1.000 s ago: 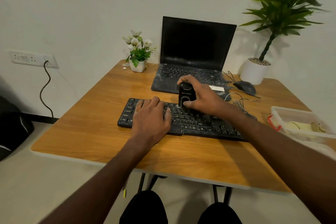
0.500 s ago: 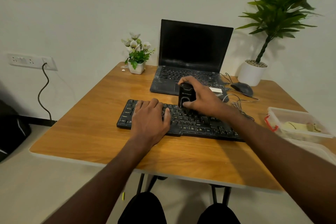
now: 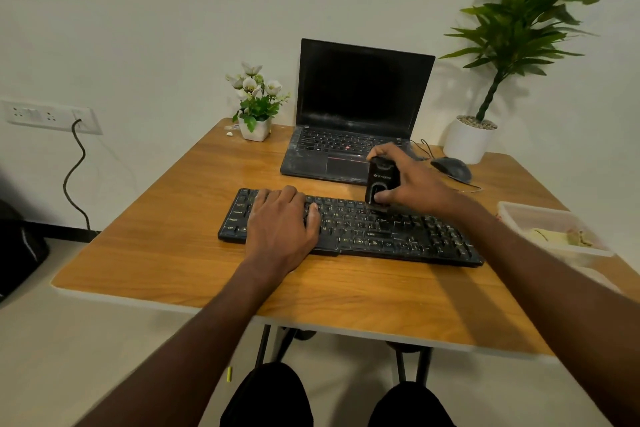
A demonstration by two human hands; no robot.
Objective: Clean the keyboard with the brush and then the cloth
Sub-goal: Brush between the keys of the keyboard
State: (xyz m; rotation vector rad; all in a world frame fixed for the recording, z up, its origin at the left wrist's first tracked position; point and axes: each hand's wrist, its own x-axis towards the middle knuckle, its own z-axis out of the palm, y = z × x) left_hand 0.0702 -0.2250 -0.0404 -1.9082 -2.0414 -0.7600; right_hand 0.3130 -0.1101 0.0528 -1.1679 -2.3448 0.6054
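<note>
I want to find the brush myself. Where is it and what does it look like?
Look at the wooden table, then the black keyboard in front of the laptop. The brush stands on its top rows, gripped by the right hand: a chunky black upright block, unlike the flat keys.

Soft dim light, wide-angle edge distortion

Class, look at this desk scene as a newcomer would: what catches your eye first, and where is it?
The right hand grips an upright black brush on the black keyboard at the table's centre, while the left hand rests flat on its left end. Behind stands an open laptop, its screen dark.
</note>
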